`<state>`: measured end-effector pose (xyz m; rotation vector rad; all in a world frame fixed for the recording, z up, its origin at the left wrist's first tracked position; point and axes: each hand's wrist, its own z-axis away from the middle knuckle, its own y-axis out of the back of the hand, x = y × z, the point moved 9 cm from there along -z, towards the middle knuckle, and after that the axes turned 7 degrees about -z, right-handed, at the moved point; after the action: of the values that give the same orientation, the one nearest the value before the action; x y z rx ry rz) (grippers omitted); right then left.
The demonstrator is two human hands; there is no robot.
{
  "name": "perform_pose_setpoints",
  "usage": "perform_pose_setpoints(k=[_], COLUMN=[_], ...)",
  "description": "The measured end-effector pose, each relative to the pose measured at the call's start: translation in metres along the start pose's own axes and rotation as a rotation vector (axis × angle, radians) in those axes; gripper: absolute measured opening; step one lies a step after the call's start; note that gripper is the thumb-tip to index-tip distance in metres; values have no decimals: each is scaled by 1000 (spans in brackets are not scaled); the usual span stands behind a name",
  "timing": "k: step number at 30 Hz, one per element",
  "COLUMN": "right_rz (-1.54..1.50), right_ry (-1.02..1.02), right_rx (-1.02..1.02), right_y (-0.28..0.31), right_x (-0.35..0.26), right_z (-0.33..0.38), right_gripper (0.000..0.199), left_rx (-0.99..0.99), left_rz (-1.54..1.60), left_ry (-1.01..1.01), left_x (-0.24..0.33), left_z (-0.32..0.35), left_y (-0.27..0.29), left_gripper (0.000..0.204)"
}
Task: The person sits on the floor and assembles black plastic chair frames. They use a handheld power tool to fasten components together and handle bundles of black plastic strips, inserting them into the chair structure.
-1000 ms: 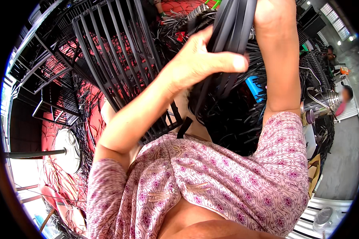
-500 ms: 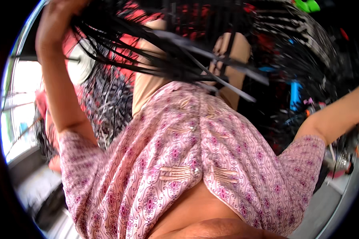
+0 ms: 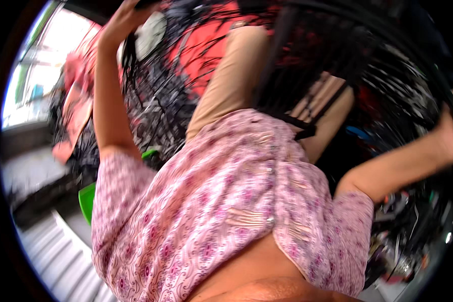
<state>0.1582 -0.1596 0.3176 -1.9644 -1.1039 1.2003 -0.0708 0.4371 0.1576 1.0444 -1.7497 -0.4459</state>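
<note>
Shirt: pink, patterned, loose on the seated person; I take its front [image 3: 226, 191] as the middle of my clock, with twelve at the top.
Left hand [image 3: 125, 20]: raised at 11 o'clock, arm nearly straight, fingers beside something black at the upper rim; I cannot tell whether they clamp it or only come near it.
Right hand [image 3: 452, 113]: out at 2 o'clock, elbow bent, a dark band [image 3: 442, 93] crossing just at it; too smeared and dim for me to say whether the fingers are together on the band or apart.
Frame [image 3: 317, 63]: black and slatted, at 1 o'clock, its near edge by the right thigh, its bars crossing in front of that leg.
Legs: beige trousers [image 3: 234, 73], knees spread, the frame between and over them.
Strips [image 3: 153, 108]: black and grey, heaped loose between 10 and 11 o'clock, below the left hand and beside the left leg.
Red sheet [image 3: 201, 53]: at 12 o'clock, beyond the heap, with dark strands strewn over it.
White disc [image 3: 152, 36]: at 11 o'clock, just beside the left hand.
Pink cloth [image 3: 78, 100]: at 10 o'clock, near the bright window [image 3: 48, 65].
Green thing [image 3: 86, 202]: at 9 o'clock, partly behind the sleeve.
Ridged panel [image 3: 65, 256]: pale, at 8 o'clock.
</note>
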Motion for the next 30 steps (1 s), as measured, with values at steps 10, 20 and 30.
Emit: perform_pose_setpoints(k=[10,20,30], right_rz=[-110,251,206], right_ry=[-71,-140,-315], right_rx=[361,158,-102], right_y=[114,62,-1], right_x=[104,135,179], right_z=[71,122,171], right_gripper=[21,20,24], left_rx=[-347,-600,-435], left_rz=[292,-82,551], left_ry=[855,519,-201], left_x=[-253,-267,243], left_z=[168,236,5], left_y=[-116,-151,-202], left_gripper=[21,79,66])
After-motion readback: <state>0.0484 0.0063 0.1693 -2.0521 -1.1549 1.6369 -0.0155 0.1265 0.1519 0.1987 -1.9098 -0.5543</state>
